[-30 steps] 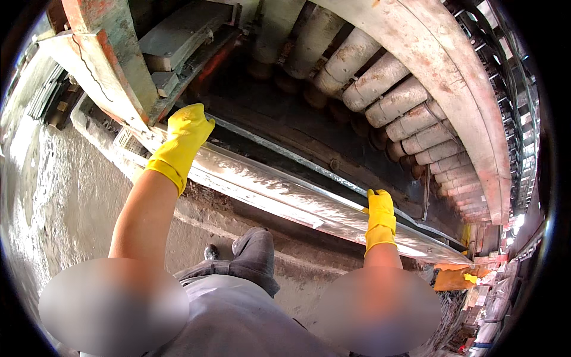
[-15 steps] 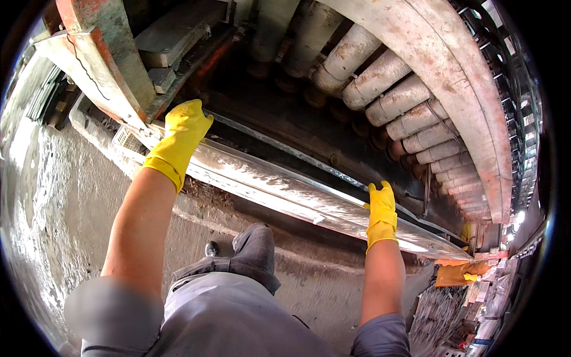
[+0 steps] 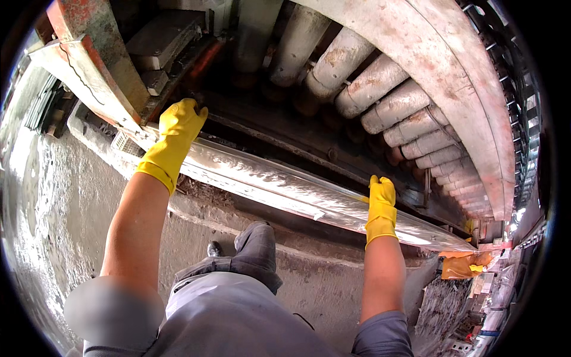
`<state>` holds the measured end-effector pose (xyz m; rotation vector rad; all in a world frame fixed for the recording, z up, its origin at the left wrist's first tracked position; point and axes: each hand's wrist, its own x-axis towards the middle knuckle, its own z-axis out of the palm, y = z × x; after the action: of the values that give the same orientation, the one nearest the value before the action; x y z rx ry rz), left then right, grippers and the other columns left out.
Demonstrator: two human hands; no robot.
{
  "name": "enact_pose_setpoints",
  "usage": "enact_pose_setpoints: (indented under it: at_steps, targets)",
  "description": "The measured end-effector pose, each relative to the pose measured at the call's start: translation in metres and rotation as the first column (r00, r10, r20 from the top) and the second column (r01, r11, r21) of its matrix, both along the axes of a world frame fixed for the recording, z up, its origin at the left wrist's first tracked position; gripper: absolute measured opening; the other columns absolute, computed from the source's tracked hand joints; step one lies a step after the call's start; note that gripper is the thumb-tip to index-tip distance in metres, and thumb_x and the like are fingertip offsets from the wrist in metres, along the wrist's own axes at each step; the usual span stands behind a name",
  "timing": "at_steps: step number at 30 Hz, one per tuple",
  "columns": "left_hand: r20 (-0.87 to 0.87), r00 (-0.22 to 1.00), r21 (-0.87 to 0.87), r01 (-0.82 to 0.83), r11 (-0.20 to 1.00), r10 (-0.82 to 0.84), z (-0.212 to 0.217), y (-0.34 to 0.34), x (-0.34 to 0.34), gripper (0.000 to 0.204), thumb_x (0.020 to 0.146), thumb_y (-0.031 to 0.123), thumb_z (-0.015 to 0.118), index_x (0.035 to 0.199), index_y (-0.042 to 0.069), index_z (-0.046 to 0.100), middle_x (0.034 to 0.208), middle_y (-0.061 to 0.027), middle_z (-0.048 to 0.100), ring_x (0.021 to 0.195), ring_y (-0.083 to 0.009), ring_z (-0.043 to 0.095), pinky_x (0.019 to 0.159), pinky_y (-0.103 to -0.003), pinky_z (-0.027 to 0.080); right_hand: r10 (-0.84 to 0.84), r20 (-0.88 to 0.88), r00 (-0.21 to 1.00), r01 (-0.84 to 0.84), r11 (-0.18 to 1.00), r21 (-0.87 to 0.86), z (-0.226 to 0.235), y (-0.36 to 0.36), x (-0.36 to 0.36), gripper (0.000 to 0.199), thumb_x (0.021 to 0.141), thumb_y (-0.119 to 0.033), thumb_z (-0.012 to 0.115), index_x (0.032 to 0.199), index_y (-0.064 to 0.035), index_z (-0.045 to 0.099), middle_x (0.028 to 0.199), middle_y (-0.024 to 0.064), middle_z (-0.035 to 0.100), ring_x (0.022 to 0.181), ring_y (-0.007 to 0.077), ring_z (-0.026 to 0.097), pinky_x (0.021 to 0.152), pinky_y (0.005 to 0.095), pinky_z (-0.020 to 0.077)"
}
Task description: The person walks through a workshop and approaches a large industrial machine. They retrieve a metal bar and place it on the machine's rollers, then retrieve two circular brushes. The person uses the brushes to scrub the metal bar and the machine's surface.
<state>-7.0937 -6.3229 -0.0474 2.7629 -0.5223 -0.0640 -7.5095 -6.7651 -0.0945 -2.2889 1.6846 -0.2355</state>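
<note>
Nearest to me were my own grey trousers (image 3: 220,315), one knee (image 3: 257,245) bent up toward a low concrete ledge (image 3: 333,279), with a dark shoe tip (image 3: 213,249) just showing beside it. Both my bare forearms rose from the lower edge, each ending in a yellow rubber glove.

My left hand (image 3: 177,126) lay at the left end of a long shiny metal sheet (image 3: 285,187), fingers together and curled over its far edge, palm pressed down on it. My right hand (image 3: 381,199) rested further along the same sheet, toward its right end, fingers held together and hooked over the far edge; whether the thumb closed under the sheet I could not tell for either hand.

The sheet itself ran in a slant from upper left to lower right, lying along the top of the concrete ledge, between me and the machine. Its left end sat just beside a rust-red steel frame (image 3: 89,65).

Beyond the sheet was a dark gap, then a row of thick grey-pink rollers (image 3: 380,89) set side by side, curving away to the right under a wide pale curved guard (image 3: 458,95). Far off at the lower right, an orange bundle (image 3: 461,266) lay near the ledge's end.
</note>
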Motion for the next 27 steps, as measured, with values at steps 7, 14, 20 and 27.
enact_pose_setpoints:
  at_steps: [7, 14, 20, 27]
  targets:
    - [0.288, 0.957, -0.453, 0.116, 0.884, 0.022, 0.002, 0.004, 0.004, 0.056, 0.092, 0.048, 0.077, 0.130, 0.007, 0.073, 0.120, -0.0191, 0.076, 0.111, -0.0379, 0.072, 0.099, -0.043, 0.057, 0.074, 0.053, 0.996, -0.072, 0.997, -0.039, 0.032, 0.015, 0.038, 0.051, 0.101, -0.043, 0.065, 0.121, 0.0031, 0.074, 0.119, 0.0284, 0.075, 0.115, 0.0462, 0.070, 0.097, 0.0481, 0.0550]
    - [0.385, 0.761, -0.056, 0.584, 0.810, -0.522, -0.004, 0.029, -0.037, 0.057, 0.077, 0.043, 0.088, 0.118, 0.007, 0.073, 0.102, -0.0128, 0.071, 0.105, -0.0351, 0.068, 0.108, -0.057, 0.048, 0.151, 0.132, 0.980, -0.134, 0.982, -0.132, 0.041, 0.022, 0.036, 0.052, 0.105, -0.040, 0.063, 0.122, 0.0083, 0.070, 0.116, 0.0275, 0.074, 0.099, 0.0411, 0.070, 0.090, 0.0467, 0.0544]
    - [0.241, 0.814, 0.042, 0.535, 0.844, -0.528, 0.000, 0.027, -0.037, 0.047, 0.076, 0.050, 0.088, 0.101, 0.012, 0.074, 0.096, -0.0096, 0.073, 0.100, -0.0321, 0.071, 0.096, -0.047, 0.049, 0.184, 0.243, 0.952, -0.157, 0.980, -0.125, 0.066, 0.045, 0.047, 0.058, 0.109, -0.044, 0.059, 0.134, 0.0085, 0.066, 0.128, 0.0283, 0.072, 0.113, 0.0397, 0.068, 0.100, 0.0443, 0.0507]
    - [0.297, 0.832, -0.041, 0.502, 0.864, -0.469, -0.016, 0.019, -0.052, 0.060, 0.074, 0.042, 0.087, 0.122, 0.009, 0.072, 0.108, -0.0090, 0.073, 0.109, -0.0317, 0.068, 0.117, -0.057, 0.038, 0.453, 0.322, 0.831, -0.400, 0.890, -0.218, 0.055, 0.163, 0.097, 0.050, 0.109, -0.042, 0.060, 0.131, 0.0023, 0.068, 0.118, 0.0222, 0.075, 0.111, 0.0375, 0.070, 0.095, 0.0483, 0.0557]
